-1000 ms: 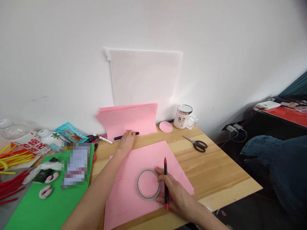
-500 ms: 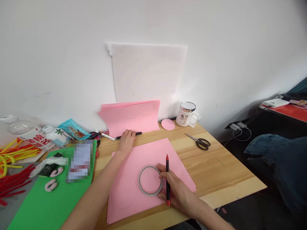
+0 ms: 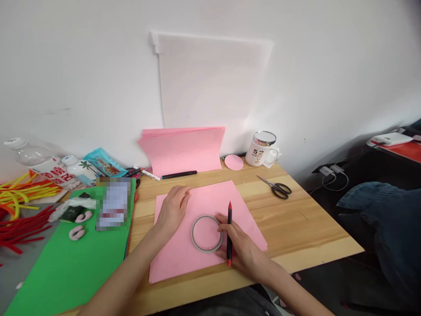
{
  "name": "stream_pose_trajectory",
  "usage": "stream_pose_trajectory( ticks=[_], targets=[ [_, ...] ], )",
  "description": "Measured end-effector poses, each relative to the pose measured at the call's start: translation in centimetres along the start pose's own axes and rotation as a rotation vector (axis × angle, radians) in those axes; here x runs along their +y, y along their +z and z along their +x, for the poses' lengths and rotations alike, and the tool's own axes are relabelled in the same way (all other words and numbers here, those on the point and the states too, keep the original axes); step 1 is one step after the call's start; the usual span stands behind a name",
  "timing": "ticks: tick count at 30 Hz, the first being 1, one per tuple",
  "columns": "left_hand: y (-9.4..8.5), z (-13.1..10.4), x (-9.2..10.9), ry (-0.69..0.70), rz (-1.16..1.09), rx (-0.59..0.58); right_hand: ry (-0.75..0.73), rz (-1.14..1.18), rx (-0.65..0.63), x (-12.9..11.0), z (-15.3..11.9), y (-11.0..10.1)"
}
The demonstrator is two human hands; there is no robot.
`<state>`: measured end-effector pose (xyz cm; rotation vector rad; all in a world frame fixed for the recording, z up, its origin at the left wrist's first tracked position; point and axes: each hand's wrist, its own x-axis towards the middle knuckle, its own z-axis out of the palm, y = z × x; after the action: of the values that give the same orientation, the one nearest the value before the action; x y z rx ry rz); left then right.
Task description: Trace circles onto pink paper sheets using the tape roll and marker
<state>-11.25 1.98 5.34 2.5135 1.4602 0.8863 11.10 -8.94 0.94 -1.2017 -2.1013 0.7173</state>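
Pale, streaked wood is shown by the worktop (image 3: 309, 237). A red-and-black pen (image 3: 229, 237) is grasped in the right hand (image 3: 243, 248), its fingers (image 3: 223, 227) set against the grey ring (image 3: 206, 250); the left hand (image 3: 173, 208) is slack, nothing seen held. Thin and rounded, the ring is best pressed flat on the smooth pink paper (image 3: 177, 259).

Craft workspace: wooden table (image 3: 312, 232), pink paper (image 3: 186, 252), scissors (image 3: 274, 185).

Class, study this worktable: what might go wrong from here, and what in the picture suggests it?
The grey ring could slide on the pink sheets beneath it, since only the right hand is at its edge. That hand also holds the red-tipped marker, which might leave a stray mark if uncapped; whether it is capped is unclear.
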Motion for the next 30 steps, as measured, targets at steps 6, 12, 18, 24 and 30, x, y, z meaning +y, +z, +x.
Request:
stream_pose_trajectory(
  ticks=[6, 12, 18, 24, 30],
  targets=[
    [-1.1, -8.3, 0.6, -0.144, -0.237, -0.07, -0.02, -0.04, 0.03, 0.2, 0.1, 0.3],
    [0.3, -11.5, 1.5, -0.277, -0.286, -0.171, -0.052, -0.063, 0.07, 0.4, 0.1, 0.5],
    [0.4, -11.4, 2.0, -0.285, -0.356, -0.185, -0.043, -0.072, 0.062, 0.3, 0.0, 0.3],
    [0.6, -11.7, 2.0, -0.27, -0.323, -0.177, -0.044, -0.038, 0.061, 0.6, -0.1, 0.4],
    [0.6, -11.7, 1.9, -0.234, -0.279, -0.136, -0.018, -0.045, 0.065, 0.6, -0.2, 0.4]
  ],
)
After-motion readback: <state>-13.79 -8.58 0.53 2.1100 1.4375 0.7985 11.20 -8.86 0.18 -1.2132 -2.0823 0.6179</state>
